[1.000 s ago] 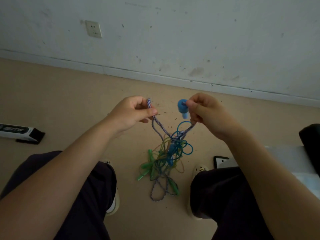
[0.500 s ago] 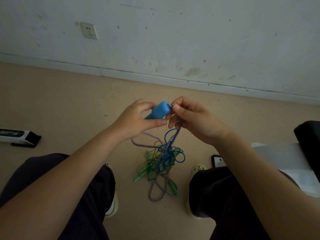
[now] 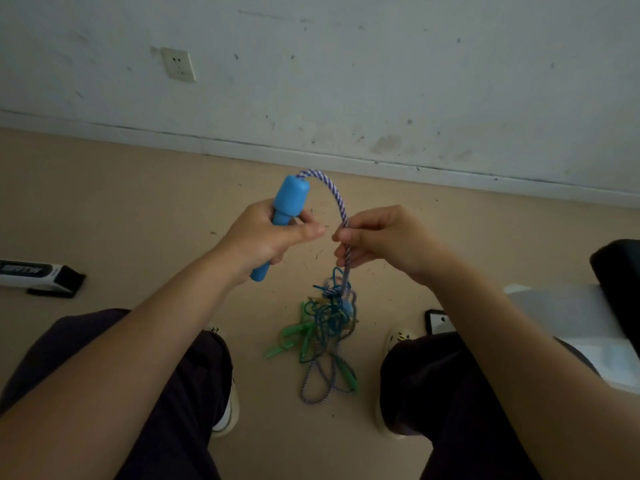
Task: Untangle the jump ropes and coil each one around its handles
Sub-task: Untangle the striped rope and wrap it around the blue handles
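Head view, looking down at a seated person's forearms and dark-trousered knees.

Left hand [image 3: 266, 233]: fingers and thumb wrapped around a blue handle [image 3: 282, 216], held tilted, thick cap end pointing up and away, narrow tail end poking out below the palm.

Striped rope [image 3: 337, 195], purple-and-white twist: leaves the cap of the blue handle, arches over to the right, drops into the right hand.

Right hand [image 3: 384, 242]: fingers curled, pinching the striped rope between thumb and fingers just below the arch. The 2 hands are close, thumb tips nearly facing, not touching.

Below the right hand the rope runs straight down into the tangle [image 3: 329, 317], which hangs from it, with its lower part apparently resting on the floor [image 3: 121, 209] between the feet. Tangle holds thin blue cord, green handles [image 3: 291, 337], a loop of the striped rope at the near end, another blue piece buried in the knot. How many ropes are in it, I cannot tell.

Surroundings: beige floor with scattered small debris; scuffed white wall [image 3: 381, 64] with a wall socket [image 3: 179, 64]; black-and-white box [image 3: 38, 277] on the floor at the left; dark phone-like object [image 3: 438, 322] beside the right knee; pale sheet [image 3: 571, 317] at the right edge; light shoes under both knees.
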Motion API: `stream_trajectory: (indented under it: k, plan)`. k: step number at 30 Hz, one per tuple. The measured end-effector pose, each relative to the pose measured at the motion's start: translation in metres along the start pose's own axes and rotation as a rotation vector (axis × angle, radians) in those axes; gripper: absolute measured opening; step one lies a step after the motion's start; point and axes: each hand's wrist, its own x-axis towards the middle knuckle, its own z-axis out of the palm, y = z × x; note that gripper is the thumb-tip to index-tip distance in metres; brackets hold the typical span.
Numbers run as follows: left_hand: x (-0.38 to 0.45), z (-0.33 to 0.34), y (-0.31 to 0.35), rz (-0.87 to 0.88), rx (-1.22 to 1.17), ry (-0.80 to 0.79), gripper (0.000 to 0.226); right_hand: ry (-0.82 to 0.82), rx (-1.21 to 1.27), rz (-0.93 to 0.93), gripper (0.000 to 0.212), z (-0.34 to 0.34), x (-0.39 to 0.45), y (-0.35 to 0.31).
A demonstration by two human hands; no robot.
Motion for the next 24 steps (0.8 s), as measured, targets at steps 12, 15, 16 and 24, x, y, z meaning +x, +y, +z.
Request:
stream_trajectory:
  k: [12,15,16,24]
  plan:
    - [0.0,0.017,-0.007,-0.075,0.048,-0.165,0.015,0.165,0.357,-0.039,0.02,0.003,0.006,-0.004]
    - [0.005,0.011,-0.005,-0.053,-0.167,-0.074,0.029,0.058,0.019,0.012,0.016,0.001,0.007,0.003]
    - [0.005,0.01,-0.004,-0.049,-0.222,-0.066,0.028,-0.015,-0.107,0.042,0.017,0.004,0.006,0.006]
    - [0.006,0.005,0.0,-0.041,-0.319,-0.038,0.022,-0.017,-0.31,0.015,0.01,0.018,0.009,0.015]
